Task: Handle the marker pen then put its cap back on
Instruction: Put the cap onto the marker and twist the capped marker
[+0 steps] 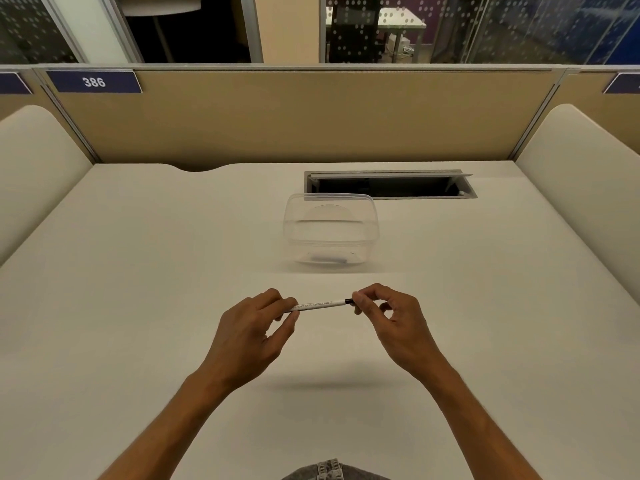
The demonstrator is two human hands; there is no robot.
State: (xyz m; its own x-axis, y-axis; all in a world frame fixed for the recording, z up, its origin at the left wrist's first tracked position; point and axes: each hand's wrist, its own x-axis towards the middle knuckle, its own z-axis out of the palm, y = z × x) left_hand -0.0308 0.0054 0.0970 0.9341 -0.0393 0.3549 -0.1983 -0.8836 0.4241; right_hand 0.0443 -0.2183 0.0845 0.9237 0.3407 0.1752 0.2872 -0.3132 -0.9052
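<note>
Fingers (289, 308) of the left hand (249, 336) pinch one end of the marker pen (320, 305); fingers of the right hand (388, 317) pinch the other end, at the black cap (349, 301); white barrel with printed text spans the gap between both hands, roughly level, held above the counter (138, 306); cap appears seated on the barrel, though its fit is too small to confirm; clear plastic container (330, 230) stands further back on the counter, well apart from the pen; open cable hatch (391, 185) lies behind it; partition label (94, 81) reads 386.
</note>
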